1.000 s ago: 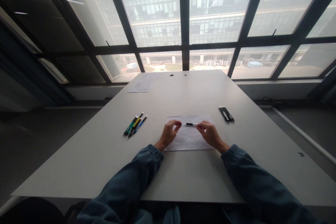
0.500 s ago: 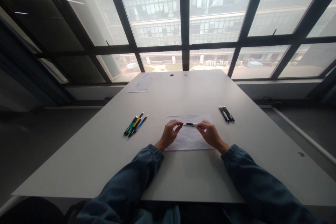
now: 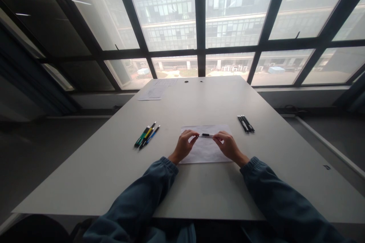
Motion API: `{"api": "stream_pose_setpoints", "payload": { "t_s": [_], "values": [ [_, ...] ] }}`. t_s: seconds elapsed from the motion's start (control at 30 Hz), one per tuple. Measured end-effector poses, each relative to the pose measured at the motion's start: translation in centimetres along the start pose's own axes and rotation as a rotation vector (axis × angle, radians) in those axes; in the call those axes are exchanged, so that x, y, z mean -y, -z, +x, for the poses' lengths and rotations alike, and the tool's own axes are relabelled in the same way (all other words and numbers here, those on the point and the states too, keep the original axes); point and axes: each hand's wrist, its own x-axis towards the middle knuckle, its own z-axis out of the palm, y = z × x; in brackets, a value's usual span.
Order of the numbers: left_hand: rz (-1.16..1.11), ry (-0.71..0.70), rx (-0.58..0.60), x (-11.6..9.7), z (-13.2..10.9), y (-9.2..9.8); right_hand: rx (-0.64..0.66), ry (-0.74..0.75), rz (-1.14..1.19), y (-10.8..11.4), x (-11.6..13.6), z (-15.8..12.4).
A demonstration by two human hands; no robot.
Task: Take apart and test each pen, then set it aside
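Note:
A black and white pen lies level between my two hands, over a white sheet of paper. My left hand pinches its left end between thumb and fingers. At the other end, the fingertips of my right hand are closed on the pen in the same way. The fingers hide both tips. Off to the left, several pens with green, yellow and blue parts lie in a loose bunch. Several black pens rest side by side beyond my right hand.
The white table reaches to the windows. Printed sheets lie at its far left corner. Near the far edge is a small dark round spot. A small dark mark shows close to the right edge.

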Motion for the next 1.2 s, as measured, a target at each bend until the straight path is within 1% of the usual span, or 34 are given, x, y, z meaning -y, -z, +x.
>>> {"api": "stream_pose_setpoints", "payload": {
  "t_s": [0.33, 0.5, 0.77, 1.2],
  "values": [
    [-0.003, 0.015, -0.028, 0.47, -0.03, -0.08, -0.013, -0.009, -0.001, 0.16, 0.18, 0.06],
    [-0.014, 0.019, 0.006, 0.43, -0.10, -0.09, -0.011, -0.001, 0.000, 0.09, 0.23, 0.04],
    [-0.051, -0.022, 0.016, 0.09, -0.13, -0.32, 0.000, 0.015, 0.015, 0.09, 0.29, 0.01],
    [-0.099, 0.018, 0.074, 0.12, -0.16, -0.40, 0.003, 0.019, 0.026, 0.14, 0.54, 0.09]
  ]
}}
